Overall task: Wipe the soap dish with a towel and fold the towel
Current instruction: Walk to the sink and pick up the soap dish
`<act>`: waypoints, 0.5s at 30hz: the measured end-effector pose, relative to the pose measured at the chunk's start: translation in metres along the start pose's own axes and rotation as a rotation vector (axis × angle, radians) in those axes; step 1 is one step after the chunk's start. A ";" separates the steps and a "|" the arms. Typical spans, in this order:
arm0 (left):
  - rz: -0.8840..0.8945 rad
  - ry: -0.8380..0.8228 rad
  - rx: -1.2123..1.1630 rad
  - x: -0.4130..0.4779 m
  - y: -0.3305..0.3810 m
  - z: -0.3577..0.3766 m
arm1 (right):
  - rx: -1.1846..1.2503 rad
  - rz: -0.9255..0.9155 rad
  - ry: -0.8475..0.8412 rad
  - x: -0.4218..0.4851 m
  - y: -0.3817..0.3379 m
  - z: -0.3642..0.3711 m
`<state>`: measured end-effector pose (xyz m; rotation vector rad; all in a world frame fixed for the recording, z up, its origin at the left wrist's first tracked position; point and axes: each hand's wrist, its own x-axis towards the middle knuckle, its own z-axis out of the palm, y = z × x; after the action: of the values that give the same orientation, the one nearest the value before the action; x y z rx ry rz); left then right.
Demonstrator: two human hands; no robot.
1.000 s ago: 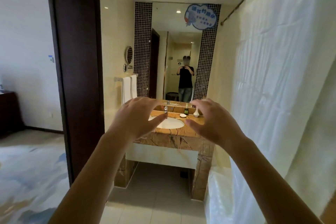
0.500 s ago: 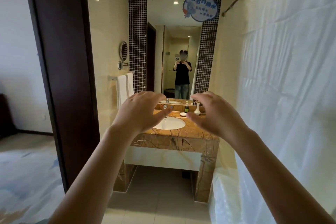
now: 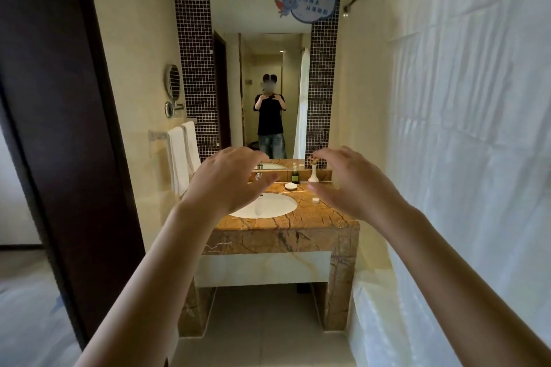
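Both grips empty, raised in front of the sink.

My left hand [image 3: 226,185] and right hand [image 3: 354,185] hang in the air with fingers curled and spread apart, palms facing each other, holding and touching nothing. Beyond them the sink [image 3: 265,205] sits in the marble table [image 3: 286,229]. The soap dish [image 3: 291,186] lies just behind the sink's right rim, near a dark bottle [image 3: 295,174]. The white towels [image 3: 182,155] hang on a wall rail left of the sink.

the vanity [image 3: 286,222] looms closer behind the raised hands [image 3: 290,185].
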<state>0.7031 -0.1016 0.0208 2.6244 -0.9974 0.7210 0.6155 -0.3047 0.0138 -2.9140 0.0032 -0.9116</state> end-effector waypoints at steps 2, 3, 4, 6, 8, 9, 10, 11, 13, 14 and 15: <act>0.013 0.017 0.000 0.013 -0.009 0.006 | 0.002 0.003 -0.002 0.012 0.002 0.007; 0.017 0.016 0.000 0.019 -0.013 0.009 | 0.003 0.008 -0.005 0.018 0.004 0.010; 0.022 0.015 -0.001 0.024 -0.016 0.014 | 0.002 0.011 -0.008 0.023 0.006 0.014; 0.034 0.019 0.002 0.035 -0.021 0.023 | 0.000 0.020 -0.009 0.034 0.013 0.023; 0.041 0.030 0.015 0.047 -0.025 0.032 | 0.001 0.026 -0.004 0.047 0.020 0.033; 0.042 0.035 0.024 0.053 -0.026 0.036 | 0.000 0.025 0.003 0.053 0.024 0.039; 0.040 0.039 0.030 0.060 -0.027 0.041 | -0.002 0.020 0.011 0.060 0.029 0.045; 0.034 0.041 0.032 0.067 -0.029 0.046 | -0.007 0.014 0.016 0.068 0.034 0.053; 0.018 0.046 0.037 0.080 -0.032 0.058 | -0.018 0.003 0.021 0.083 0.045 0.067; 0.011 0.048 0.042 0.088 -0.034 0.064 | -0.020 -0.001 0.027 0.091 0.051 0.073; 0.003 0.047 0.046 0.095 -0.037 0.071 | -0.020 -0.006 0.035 0.099 0.057 0.079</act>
<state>0.8151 -0.1547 0.0087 2.6327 -0.9830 0.8119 0.7434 -0.3580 0.0004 -2.9171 0.0063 -0.9689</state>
